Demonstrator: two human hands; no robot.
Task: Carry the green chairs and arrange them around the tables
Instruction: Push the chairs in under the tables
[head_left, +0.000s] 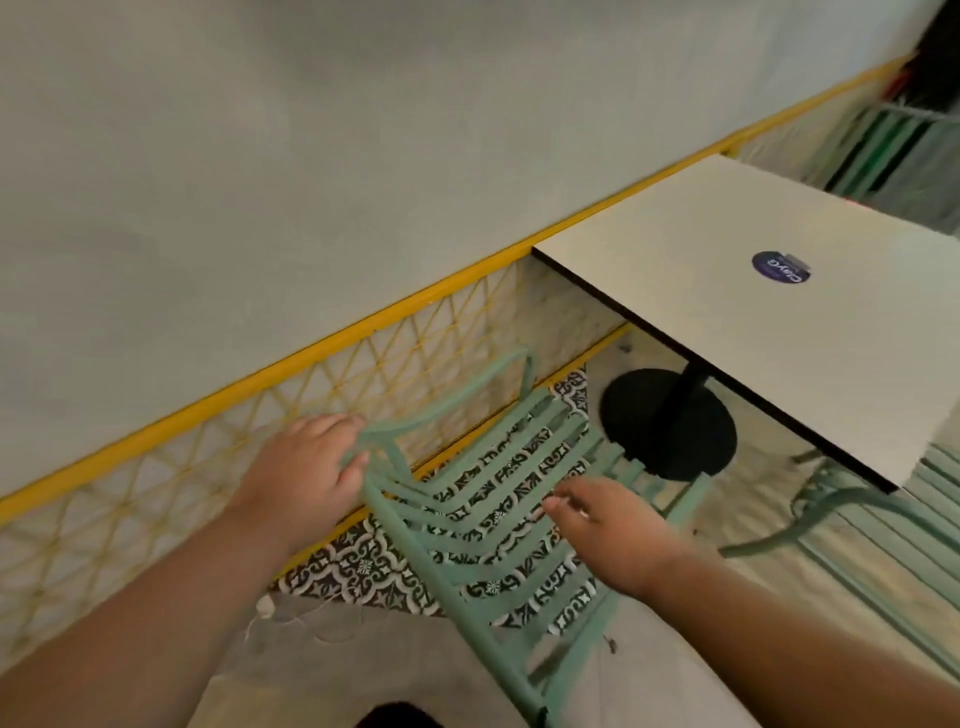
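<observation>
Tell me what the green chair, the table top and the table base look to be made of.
The green chair: likely painted metal, matte mint; thin slats and bent tubular armrest. The table top: probably laminate board, smooth cream face with a dark edge band. The table base: seems metal, matte black disc and post.

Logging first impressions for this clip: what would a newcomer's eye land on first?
The green chair at centre, its armrest gripped by the left hand, the right hand over its slatted seat. To the right stands a white table bearing a blue sticker; a yellow lattice rail runs behind.
</observation>
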